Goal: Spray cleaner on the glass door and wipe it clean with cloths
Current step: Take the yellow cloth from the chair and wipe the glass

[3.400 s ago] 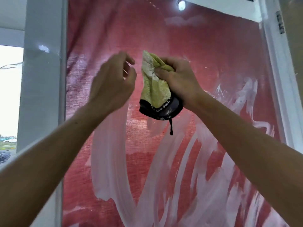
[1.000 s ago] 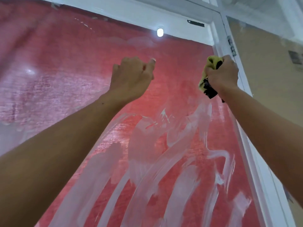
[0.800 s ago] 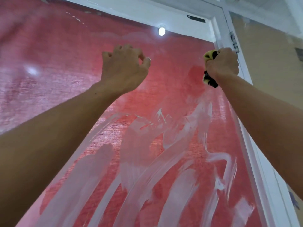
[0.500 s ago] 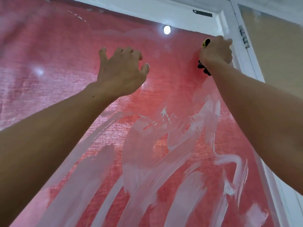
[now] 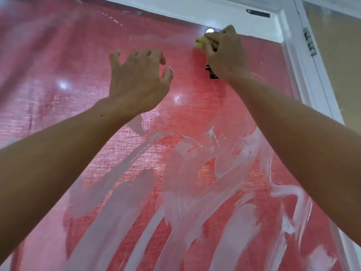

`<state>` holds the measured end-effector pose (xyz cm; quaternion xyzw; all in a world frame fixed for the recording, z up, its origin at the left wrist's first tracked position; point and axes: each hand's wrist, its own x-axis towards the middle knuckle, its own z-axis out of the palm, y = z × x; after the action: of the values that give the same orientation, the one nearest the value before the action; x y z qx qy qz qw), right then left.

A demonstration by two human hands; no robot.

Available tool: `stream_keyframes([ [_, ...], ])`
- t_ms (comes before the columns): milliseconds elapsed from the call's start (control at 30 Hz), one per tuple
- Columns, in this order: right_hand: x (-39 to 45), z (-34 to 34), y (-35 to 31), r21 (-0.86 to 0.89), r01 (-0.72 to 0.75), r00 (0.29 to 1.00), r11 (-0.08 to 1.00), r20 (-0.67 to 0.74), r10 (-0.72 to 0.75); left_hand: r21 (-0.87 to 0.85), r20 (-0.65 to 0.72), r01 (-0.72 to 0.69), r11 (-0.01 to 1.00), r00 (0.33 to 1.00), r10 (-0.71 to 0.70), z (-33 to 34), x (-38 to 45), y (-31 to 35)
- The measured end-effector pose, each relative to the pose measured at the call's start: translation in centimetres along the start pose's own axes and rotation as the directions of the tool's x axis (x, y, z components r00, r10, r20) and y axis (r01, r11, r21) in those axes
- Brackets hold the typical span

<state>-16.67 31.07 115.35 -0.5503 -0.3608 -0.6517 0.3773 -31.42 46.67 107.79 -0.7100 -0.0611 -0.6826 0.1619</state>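
Landmark: glass door (image 5: pixel 58 79), red fabric behind it, white cleaner streaks (image 5: pixel 191 192) across its lower part. Left hand (image 5: pixel 136 81): raised before the upper pane, fingers spread and slightly bent, holding nothing. Right hand (image 5: pixel 226 53): grips a bunched yellow cloth (image 5: pixel 201 43) against the glass just below the door's white top frame (image 5: pixel 175 10).

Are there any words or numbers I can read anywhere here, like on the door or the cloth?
None: no words, numbers or signs can be read.
The glass door shows only white cleaner smears over red.
The yellow cloth in the right hand shows no label.
The dark plate on the white frame is blank or too small to tell.
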Motion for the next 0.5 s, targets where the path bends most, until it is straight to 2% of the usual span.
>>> stream_keyframes([
  [133,0.2,-0.9,1.8,-0.056,-0.214,0.971,0.975,-0.118,0.206,0.011,-0.013,0.037,0.999,0.999,-0.037,-0.9,-0.2,-1.8],
  [267,2.2,0.3,-0.8,-0.159,-0.241,0.964,0.957,-0.150,0.218,0.047,-0.045,0.053,0.997,0.998,-0.051,-2.1,-0.3,-4.0],
  [333,3.2,1.3,-2.9,-0.136,-0.183,0.978,0.974,-0.131,0.165,0.064,-0.056,0.058,0.996,0.997,-0.054,-2.5,-0.4,-4.9],
  [500,0.7,2.7,-6.6,-0.045,0.100,0.995,0.994,0.007,-0.100,0.052,-0.031,0.085,0.995,0.996,-0.084,-2.3,-0.8,-6.3],
])
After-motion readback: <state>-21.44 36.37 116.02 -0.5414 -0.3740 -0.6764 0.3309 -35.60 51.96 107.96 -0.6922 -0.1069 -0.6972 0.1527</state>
